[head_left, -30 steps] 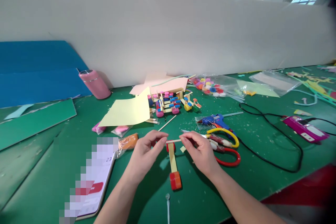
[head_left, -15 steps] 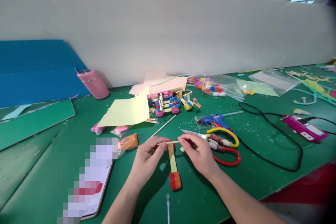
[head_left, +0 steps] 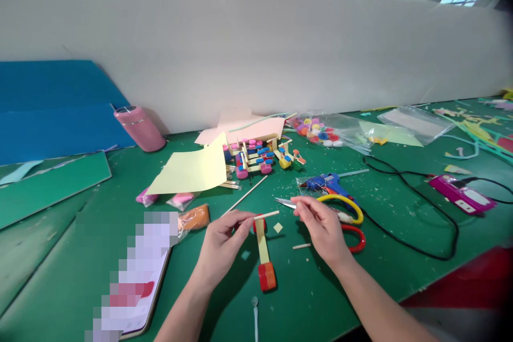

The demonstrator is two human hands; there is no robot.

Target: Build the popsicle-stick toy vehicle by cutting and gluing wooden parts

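Over the table (head_left: 312,304), the left hand (head_left: 224,240) pinches a stick (head_left: 267,215), seemingly not yet joined to the already red-ended strip (head_left: 262,243) (right hand (head_left: 323,230): grip unclear).

The left hand (head_left: 226,238) has a thin, pale stick (head_left: 267,215) in its grip, pinched between thumb and fingers. Near the stick, a yellow strip (head_left: 262,244) lies on the green tabletop (head_left: 304,299), with a red and orange block (head_left: 267,277) at its near end. A little pale square (head_left: 278,227) sits beside it. The right hand (head_left: 321,227) is over the scissors (head_left: 343,198); I can't tell if it touches them. Farther back are a blue glue gun (head_left: 334,186) and a pink cup (head_left: 140,129).
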